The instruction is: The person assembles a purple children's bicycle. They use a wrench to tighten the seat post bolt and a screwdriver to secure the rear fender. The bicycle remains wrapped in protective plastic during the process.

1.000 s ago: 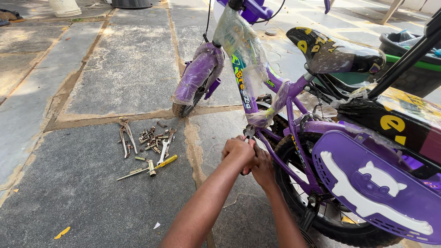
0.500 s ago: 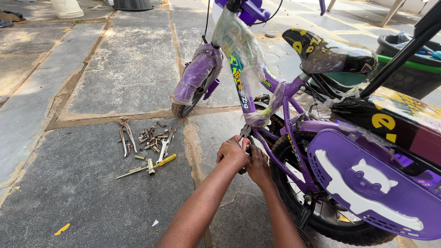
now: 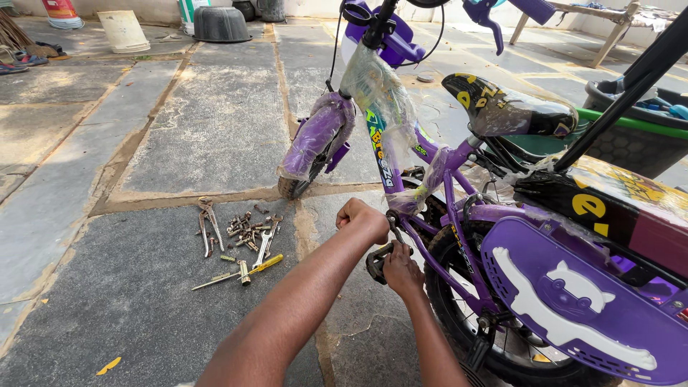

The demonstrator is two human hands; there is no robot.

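While the purple child's bicycle stands upright on the stone paving, filling the right half of the head view, both bare hands work low at its crank. The left hand is closed in a fist around the top of a slim metal wrench just beside the frame's lower tubes. The right hand, nearer and slightly lower, curls its fingers around the black pedal, touching it. Plastic wrap covers the frame tubes, the front fender and the black and yellow saddle. To the left of the hands, well apart, a scatter of bolts, pliers, spanners and a yellow-handled screwdriver lies on the paving. A purple chain guard with a white cat shape sits near right. Buckets stand far left.
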